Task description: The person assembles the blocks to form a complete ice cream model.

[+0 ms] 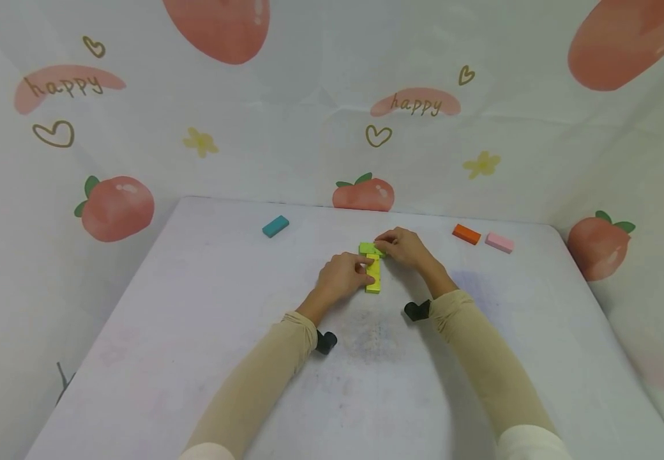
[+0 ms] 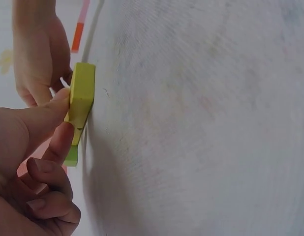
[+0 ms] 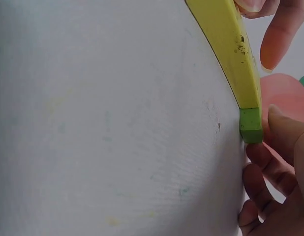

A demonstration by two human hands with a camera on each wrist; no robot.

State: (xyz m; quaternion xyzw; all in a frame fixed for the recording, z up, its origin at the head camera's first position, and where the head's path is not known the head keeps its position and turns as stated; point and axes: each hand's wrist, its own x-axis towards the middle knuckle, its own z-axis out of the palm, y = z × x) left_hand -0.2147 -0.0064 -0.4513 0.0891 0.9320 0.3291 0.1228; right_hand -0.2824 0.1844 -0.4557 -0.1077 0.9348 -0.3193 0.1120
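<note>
In the head view, a yellow block (image 1: 373, 287) lies lengthwise on the table, its far end against a light green block (image 1: 366, 247) set crosswise, like a T. My left hand (image 1: 340, 278) holds the yellow block, thumb and index fingertips on it; its other fingers are curled in the left wrist view. My right hand (image 1: 407, 248) grips the right end of the green block between thumb and index finger. The right wrist view shows the green block's end (image 3: 251, 125) next to the yellow block (image 3: 230, 54). Fingers partly cover both blocks.
A teal block (image 1: 276, 226) lies at the back left of the white table (image 1: 194, 358). An orange block (image 1: 467, 234) and a pink block (image 1: 500, 242) lie at the back right. A printed cloth (image 1: 286, 128) stands behind the table's far edge.
</note>
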